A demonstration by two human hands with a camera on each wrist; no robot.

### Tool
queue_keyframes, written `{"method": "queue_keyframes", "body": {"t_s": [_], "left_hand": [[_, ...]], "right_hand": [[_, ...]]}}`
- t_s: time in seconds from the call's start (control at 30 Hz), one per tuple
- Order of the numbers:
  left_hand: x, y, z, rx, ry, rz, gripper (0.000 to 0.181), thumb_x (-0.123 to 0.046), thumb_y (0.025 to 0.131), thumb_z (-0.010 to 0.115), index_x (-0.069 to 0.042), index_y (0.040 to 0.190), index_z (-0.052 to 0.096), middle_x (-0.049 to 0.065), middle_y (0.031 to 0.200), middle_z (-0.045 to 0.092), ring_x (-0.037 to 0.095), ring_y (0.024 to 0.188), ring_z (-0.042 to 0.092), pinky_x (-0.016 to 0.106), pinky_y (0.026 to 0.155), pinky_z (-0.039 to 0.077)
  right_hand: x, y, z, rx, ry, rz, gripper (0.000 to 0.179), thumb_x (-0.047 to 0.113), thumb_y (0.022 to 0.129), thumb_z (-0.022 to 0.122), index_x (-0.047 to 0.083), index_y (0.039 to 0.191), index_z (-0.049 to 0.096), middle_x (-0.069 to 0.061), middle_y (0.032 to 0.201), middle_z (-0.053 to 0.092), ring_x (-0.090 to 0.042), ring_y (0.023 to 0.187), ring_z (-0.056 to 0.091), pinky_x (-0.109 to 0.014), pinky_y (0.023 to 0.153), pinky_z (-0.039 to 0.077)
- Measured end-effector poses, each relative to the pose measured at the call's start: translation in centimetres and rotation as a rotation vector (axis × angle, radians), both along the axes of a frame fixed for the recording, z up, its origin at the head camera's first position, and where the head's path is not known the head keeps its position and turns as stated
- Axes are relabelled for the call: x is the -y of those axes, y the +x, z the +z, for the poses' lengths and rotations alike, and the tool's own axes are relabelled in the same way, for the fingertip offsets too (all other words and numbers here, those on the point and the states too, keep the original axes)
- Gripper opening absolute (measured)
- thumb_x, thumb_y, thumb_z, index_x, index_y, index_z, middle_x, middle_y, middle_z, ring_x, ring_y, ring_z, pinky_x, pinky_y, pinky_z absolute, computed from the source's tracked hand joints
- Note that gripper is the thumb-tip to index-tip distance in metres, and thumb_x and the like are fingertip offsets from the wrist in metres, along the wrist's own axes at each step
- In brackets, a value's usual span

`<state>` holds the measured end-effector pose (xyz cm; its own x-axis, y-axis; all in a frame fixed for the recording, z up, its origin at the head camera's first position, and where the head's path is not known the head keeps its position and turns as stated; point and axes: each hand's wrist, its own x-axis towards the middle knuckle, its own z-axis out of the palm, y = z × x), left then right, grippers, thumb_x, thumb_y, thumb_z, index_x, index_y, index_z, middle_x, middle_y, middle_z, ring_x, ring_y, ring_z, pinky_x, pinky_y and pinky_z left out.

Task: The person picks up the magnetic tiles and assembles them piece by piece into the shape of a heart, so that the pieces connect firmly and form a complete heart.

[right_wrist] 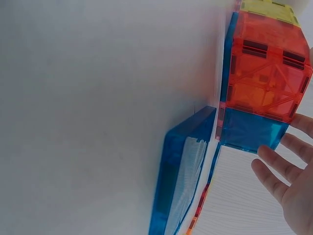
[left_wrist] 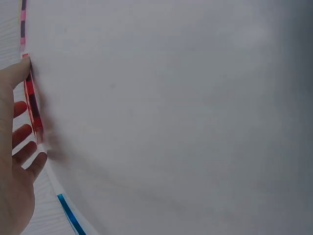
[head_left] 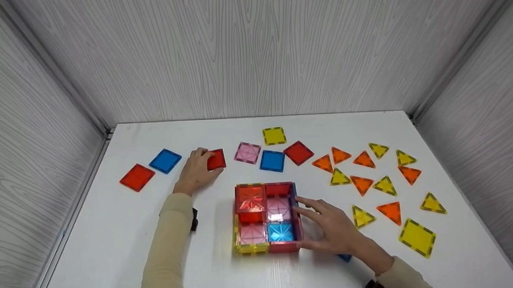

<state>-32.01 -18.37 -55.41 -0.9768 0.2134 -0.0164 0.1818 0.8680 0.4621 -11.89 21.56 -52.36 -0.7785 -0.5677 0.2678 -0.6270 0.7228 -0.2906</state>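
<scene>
My left hand [head_left: 195, 170] pinches a red square magnetic tile [head_left: 217, 159] by its edges at the back left of the table. In the left wrist view the thumb presses one end of that red tile [left_wrist: 33, 105], the fingers curling along it. My right hand [head_left: 333, 225] rests fingertips against the right side of a box [head_left: 253, 249] built of upright square tiles. A red tile [head_left: 251, 198] covers its back left cell; pink and blue tiles show inside the other cells. In the right wrist view, extended fingers reach the blue wall tile [right_wrist: 254, 129] next to a red one [right_wrist: 266, 83].
Behind the box lie pink [head_left: 247, 153], blue [head_left: 272, 161], yellow [head_left: 274, 136] and red [head_left: 299, 153] squares. Blue [head_left: 165, 161] and red [head_left: 137, 177] squares lie far left. Several orange and yellow triangles [head_left: 362, 185] spread rightward. A blue piece [head_left: 344, 257] shows under my right wrist.
</scene>
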Motion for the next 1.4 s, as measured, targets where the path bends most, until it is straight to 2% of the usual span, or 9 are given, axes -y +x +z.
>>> {"method": "queue_keyframes", "body": {"t_s": [0.13,0.33,0.53,0.67,0.77,1.0,1.13,1.27,1.4], "left_hand": [[0.1,0.0,0.0,0.047,0.007,0.016,0.069,-0.043,0.098,0.072,-0.014,0.157,0.048,0.019,0.165,0.039,0.041,0.148,0.041,0.061,0.118,0.046],[0.4,0.2,0.8,0.059,-0.010,0.006,0.066,-0.042,0.097,0.075,-0.012,0.152,0.053,0.020,0.153,0.049,0.038,0.139,0.047,0.057,0.115,0.050],[0.5,0.7,2.0,0.062,-0.036,-0.026,0.067,-0.045,0.091,0.081,-0.007,0.143,0.062,0.019,0.141,0.056,0.035,0.130,0.051,0.053,0.109,0.054],[0.0,1.2,3.1,0.065,0.000,-0.009,0.071,-0.048,0.088,0.082,-0.006,0.142,0.063,0.019,0.140,0.056,0.034,0.132,0.051,0.053,0.107,0.056],[-0.6,1.8,4.2,0.038,0.033,-0.021,0.072,-0.051,0.087,0.082,-0.008,0.142,0.064,0.018,0.141,0.057,0.034,0.134,0.052,0.054,0.106,0.057],[-3.0,4.4,6.8,-0.108,0.129,-0.172,0.066,-0.053,0.084,0.084,-0.011,0.134,0.071,0.015,0.132,0.064,0.030,0.126,0.058,0.049,0.102,0.060],[-5.1,6.1,8.0,-0.167,0.135,-0.280,0.065,-0.053,0.085,0.084,-0.012,0.133,0.072,0.014,0.133,0.065,0.029,0.124,0.060,0.047,0.101,0.061],[-7.5,7.7,9.1,-0.173,0.124,-0.373,0.066,-0.054,0.085,0.083,-0.013,0.135,0.071,0.014,0.136,0.064,0.028,0.127,0.060,0.046,0.102,0.060],[-9.5,9.0,9.5,-0.168,0.089,-0.456,0.066,-0.054,0.085,0.082,-0.014,0.136,0.071,0.013,0.134,0.064,0.027,0.126,0.060,0.043,0.100,0.062]], "right_hand": [[0.0,0.2,0.0,-0.005,-0.001,0.008,0.083,0.071,0.085,0.075,0.035,0.155,0.052,-0.002,0.163,0.051,-0.024,0.133,0.063,-0.049,0.101,0.061],[0.0,0.1,0.3,-0.006,0.002,0.012,0.083,0.068,0.084,0.077,0.035,0.156,0.051,-0.001,0.163,0.051,-0.023,0.134,0.063,-0.049,0.100,0.061],[-0.2,0.0,0.4,0.004,0.006,0.003,0.083,0.067,0.083,0.079,0.035,0.155,0.053,0.000,0.163,0.051,-0.023,0.134,0.062,-0.049,0.100,0.061],[-0.3,-0.1,0.4,-0.006,0.009,0.005,0.082,0.070,0.084,0.075,0.034,0.154,0.054,-0.001,0.163,0.051,-0.023,0.135,0.062,-0.050,0.101,0.060],[-0.3,-0.1,0.3,-0.009,0.011,0.008,0.082,0.071,0.085,0.073,0.031,0.154,0.054,-0.002,0.163,0.051,-0.024,0.135,0.062,-0.050,0.101,0.061],[-0.2,-0.1,0.0,-0.011,-0.002,0.011,0.083,0.073,0.085,0.072,0.028,0.153,0.057,-0.001,0.163,0.051,-0.023,0.134,0.063,-0.049,0.101,0.061],[-0.1,-0.1,-0.1,-0.020,-0.005,0.013,0.083,0.074,0.085,0.071,0.028,0.153,0.057,-0.001,0.163,0.051,-0.022,0.133,0.063,-0.048,0.100,0.061],[-0.1,0.0,-0.1,-0.052,-0.020,0.026,0.084,0.074,0.085,0.072,0.023,0.151,0.059,-0.003,0.161,0.053,-0.023,0.130,0.065,-0.047,0.099,0.062],[-0.1,0.1,-0.2,-0.097,-0.034,0.040,0.085,0.073,0.085,0.074,0.022,0.152,0.058,-0.003,0.159,0.055,-0.023,0.128,0.066,-0.044,0.098,0.062]]}}
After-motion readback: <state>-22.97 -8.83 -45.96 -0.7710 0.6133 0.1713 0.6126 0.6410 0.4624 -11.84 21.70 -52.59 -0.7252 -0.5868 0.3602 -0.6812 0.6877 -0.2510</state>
